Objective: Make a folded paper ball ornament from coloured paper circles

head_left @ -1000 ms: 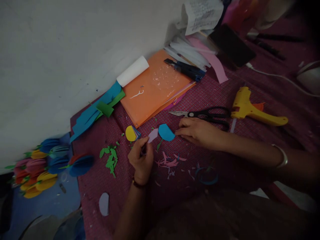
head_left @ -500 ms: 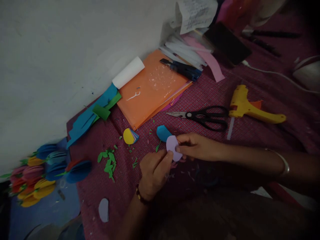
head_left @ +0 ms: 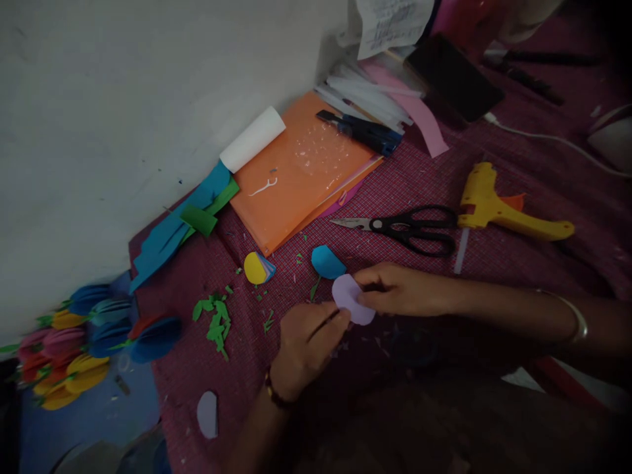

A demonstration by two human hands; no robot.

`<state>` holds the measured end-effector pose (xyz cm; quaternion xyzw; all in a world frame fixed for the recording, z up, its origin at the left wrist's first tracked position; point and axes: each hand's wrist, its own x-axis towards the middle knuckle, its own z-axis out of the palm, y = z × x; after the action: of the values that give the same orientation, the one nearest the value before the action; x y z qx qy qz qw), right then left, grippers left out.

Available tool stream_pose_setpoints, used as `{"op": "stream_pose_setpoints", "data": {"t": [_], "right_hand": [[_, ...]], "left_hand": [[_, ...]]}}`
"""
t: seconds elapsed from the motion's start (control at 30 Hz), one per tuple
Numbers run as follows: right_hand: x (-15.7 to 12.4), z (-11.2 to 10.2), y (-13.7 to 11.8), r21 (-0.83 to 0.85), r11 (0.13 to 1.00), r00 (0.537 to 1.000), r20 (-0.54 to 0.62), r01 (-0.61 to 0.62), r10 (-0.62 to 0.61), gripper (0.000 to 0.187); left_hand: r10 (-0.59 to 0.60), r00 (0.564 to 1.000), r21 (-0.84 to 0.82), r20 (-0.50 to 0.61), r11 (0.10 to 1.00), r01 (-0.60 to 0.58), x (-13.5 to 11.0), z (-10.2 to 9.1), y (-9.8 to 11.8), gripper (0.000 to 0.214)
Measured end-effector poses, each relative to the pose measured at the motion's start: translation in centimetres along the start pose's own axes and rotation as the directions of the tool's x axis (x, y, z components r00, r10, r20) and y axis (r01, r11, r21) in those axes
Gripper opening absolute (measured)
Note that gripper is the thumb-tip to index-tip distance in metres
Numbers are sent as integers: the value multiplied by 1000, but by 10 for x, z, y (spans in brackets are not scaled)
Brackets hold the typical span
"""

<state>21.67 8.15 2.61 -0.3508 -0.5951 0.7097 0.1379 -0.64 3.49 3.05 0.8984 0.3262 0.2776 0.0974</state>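
Both hands were together over the purple cloth (head_left: 237, 355). The right hand (head_left: 399, 289) pinched the lilac paper oval (head_left: 351, 299) by its right edge, and the left hand (head_left: 309, 342) gripped its near-left edge, just near of the blue cut-out (head_left: 326, 262). A clean fold, I'd judge, wanted the edges matched first.

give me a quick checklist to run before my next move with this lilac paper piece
1. Hold on the lilac paper piece: right hand pinches its right edge, left hand its lower left edge: ok.
2. Blue paper piece outside both hands' hold, lying just beyond: ok.
3. Scissors shut, lying beyond the right hand, untouched: ok.
4. Glue gun on its side, away from both hands: ok.
5. Glue gun hot or cold: cannot tell.
6. Lilac piece single or folded: cannot tell.
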Motion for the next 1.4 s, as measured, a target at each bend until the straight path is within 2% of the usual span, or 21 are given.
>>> {"op": "stream_pose_setpoints", "data": {"t": [0.1,0.23,0.3,0.37,0.43,0.5,0.57,0.67,0.8,1.0,1.13,1.27,1.4], "right_hand": [[1,1,0,11,1000,1000,21,-17,17,12],[0,1,-3,-18,1000,999,34,12,-12,17],[-1,-3,-5,-88,994,996,-55,63,-68,22],[-2,-11,-4,-270,956,957,-227,118,-182,22],[0,-21,-1,-519,840,885,-304,156,-352,18],[3,-29,5,-703,680,844,-224,206,-487,17],[5,-33,11,-794,551,838,-101,256,-536,19],[7,-35,17,-850,456,850,-20,262,-527,19],[8,-36,17,-849,449,850,1,279,-527,21],[10,-38,14,-834,462,836,-3,300,-548,23],[11,-37,13,-844,454,842,-5,286,-540,22],[11,-36,12,-848,455,848,-11,273,-530,22],[11,-36,12,-844,457,842,-10,282,-539,21]], "left_hand": [[-17,999,8,-30,1000,17,0,2,-1,27],[-58,998,-63,-34,996,56,0,3,-2,19],[-87,995,-71,-53,994,83,-1,3,-5,19],[-132,988,-49,-83,990,128,-2,3,-13,23],[-179,976,-21,-121,984,178,-2,4,-25,27],[-190,969,-7,-158,982,191,0,6,-36,27],[-192,964,10,-182,980,197,3,7,-45,25],[-207,958,29,-198,976,217,5,7,-49,23],[-194,953,29,-234,978,207,6,6,-50,23],[-133,980,-2,-148,991,135,16,12,-57,19],[-94,988,28,-121,995,98,14,18,-61,24],[-110,984,49,-137,992,117,8,18,-62,25],[-101,990,74,-98,991,108,7,17,-61,26]]}}
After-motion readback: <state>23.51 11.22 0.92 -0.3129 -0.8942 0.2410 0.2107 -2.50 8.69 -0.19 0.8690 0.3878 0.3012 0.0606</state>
